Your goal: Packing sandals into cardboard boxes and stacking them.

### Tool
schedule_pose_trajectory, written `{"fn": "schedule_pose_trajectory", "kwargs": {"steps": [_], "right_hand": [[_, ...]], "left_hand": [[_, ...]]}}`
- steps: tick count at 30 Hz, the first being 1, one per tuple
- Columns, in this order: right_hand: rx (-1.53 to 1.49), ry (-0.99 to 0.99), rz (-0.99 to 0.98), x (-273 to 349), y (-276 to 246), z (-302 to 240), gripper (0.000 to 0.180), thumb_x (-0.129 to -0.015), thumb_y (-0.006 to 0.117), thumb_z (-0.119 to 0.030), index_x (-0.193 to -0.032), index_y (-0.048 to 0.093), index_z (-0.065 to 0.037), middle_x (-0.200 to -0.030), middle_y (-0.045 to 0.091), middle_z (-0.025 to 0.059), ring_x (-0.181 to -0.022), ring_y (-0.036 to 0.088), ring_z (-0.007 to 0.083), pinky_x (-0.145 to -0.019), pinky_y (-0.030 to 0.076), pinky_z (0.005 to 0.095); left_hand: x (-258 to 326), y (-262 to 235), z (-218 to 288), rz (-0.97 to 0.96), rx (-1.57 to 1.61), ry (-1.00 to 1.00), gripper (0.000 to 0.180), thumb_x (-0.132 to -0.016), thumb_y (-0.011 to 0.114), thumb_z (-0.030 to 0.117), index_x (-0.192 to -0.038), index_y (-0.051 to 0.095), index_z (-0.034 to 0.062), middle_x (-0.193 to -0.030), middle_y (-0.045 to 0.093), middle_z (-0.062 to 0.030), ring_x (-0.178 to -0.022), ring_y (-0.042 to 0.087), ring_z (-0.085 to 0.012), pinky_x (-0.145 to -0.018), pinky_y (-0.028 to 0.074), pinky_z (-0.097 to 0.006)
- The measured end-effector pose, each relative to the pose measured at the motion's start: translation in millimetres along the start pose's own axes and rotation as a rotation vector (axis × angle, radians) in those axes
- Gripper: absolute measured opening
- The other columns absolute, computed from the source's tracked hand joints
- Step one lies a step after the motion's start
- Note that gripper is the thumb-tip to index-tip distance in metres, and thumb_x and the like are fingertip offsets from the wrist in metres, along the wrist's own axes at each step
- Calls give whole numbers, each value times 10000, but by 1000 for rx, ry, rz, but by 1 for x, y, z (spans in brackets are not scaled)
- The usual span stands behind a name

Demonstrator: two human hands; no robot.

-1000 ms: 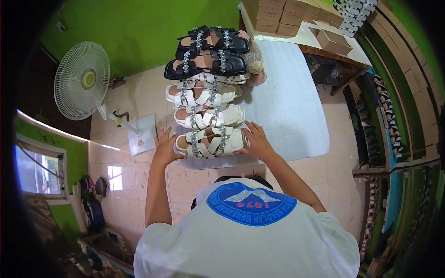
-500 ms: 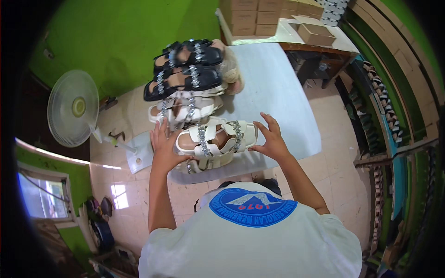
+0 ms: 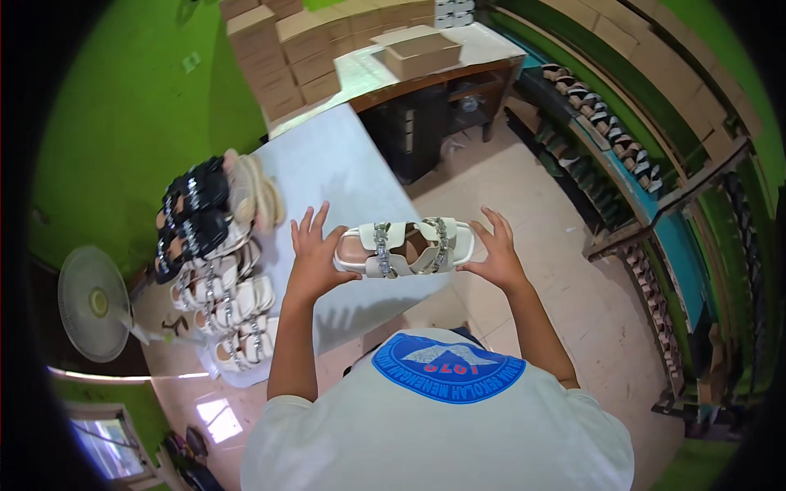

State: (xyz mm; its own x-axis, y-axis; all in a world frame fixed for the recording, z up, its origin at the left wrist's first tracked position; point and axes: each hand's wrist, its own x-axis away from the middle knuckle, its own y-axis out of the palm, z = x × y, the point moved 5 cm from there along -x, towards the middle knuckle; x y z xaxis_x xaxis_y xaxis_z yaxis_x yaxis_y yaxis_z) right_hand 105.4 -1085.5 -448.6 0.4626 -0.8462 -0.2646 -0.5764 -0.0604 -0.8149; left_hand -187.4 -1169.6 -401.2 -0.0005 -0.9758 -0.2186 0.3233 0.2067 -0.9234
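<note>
Between my two hands, a white sandal piece with a tan insole and two jewelled straps (image 3: pixel 403 248) is held level above the table. Whether it is one sandal or two fitted together, I cannot tell. My left hand (image 3: pixel 313 255) grips its tan end, thumb below and fingers spread upward. On the white end, my right hand (image 3: pixel 496 252) presses with thumb and fingers. To the left on the table are more white jewelled sandals (image 3: pixel 246 340), with black jewelled sandals (image 3: pixel 201 233) farther back and beige ones (image 3: pixel 260 192) beside them.
The light table (image 3: pixel 327 172) reaches back to a desk holding stacked cardboard boxes (image 3: pixel 307 61) and one open box (image 3: pixel 422 53). A white fan (image 3: pixel 97 303) stands at the left. Along the right, shelves (image 3: pixel 626 159) carry rows of sandals.
Both hands have raised the white sandal piece off the other white sandals and carried it right of the pile. My view has turned right, so the table and piles now appear farther left.
</note>
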Motion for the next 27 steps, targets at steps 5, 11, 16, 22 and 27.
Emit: {"fn": "schedule_pose_trajectory", "kwargs": {"steps": [5, 11, 16, 22, 27], "right_hand": [[17, 37, 46, 11, -64, 79, 818, -460, 838, -306, -1183, 512, -109, -1386, 281, 122, -1289, 225, 358, -1048, 252, 454], [49, 28, 67, -6, -108, 128, 797, -459, 844, -297, -1166, 527, -110, -1382, 278, 108, -1284, 232, 350, -1040, 275, 439], [63, 9, 52, -25, -119, 156, 804, -458, 846, -291, -1174, 521, -122, -1374, 282, 105, -1284, 234, 342, -1038, 282, 437], [63, 49, 16, -64, -120, 191, 815, -464, 844, -298, -1188, 512, -131, -1380, 276, 104, -1285, 232, 344, -1045, 274, 438], [85, 25, -23, -125, -120, 225, 821, -469, 840, -311, -1198, 505, -135, -1382, 277, 108, -1279, 237, 358, -1042, 273, 442]], "left_hand": [[-56, 32, 85, 4, 7, 100, 768, -399, 855, 298, -1090, 571, 118, -1427, 217, -142, -1318, 143, -384, -1067, 67, -560], [-97, 51, 132, 39, 24, 106, 775, -395, 858, 293, -1094, 572, 118, -1436, 201, -146, -1322, 139, -381, -1073, 62, -548], [-124, 69, 145, 8, 6, 64, 803, -383, 866, 291, -1109, 571, 115, -1435, 206, -148, -1320, 151, -379, -1075, 62, -543], [-173, 92, 143, 3, 21, 28, 795, -372, 866, 286, -1092, 578, 111, -1433, 211, -143, -1315, 166, -376, -1078, 76, -535], [-229, 111, 131, 52, 30, 4, 787, -365, 862, 281, -1081, 583, 110, -1433, 213, -142, -1311, 177, -374, -1077, 84, -531]]}}
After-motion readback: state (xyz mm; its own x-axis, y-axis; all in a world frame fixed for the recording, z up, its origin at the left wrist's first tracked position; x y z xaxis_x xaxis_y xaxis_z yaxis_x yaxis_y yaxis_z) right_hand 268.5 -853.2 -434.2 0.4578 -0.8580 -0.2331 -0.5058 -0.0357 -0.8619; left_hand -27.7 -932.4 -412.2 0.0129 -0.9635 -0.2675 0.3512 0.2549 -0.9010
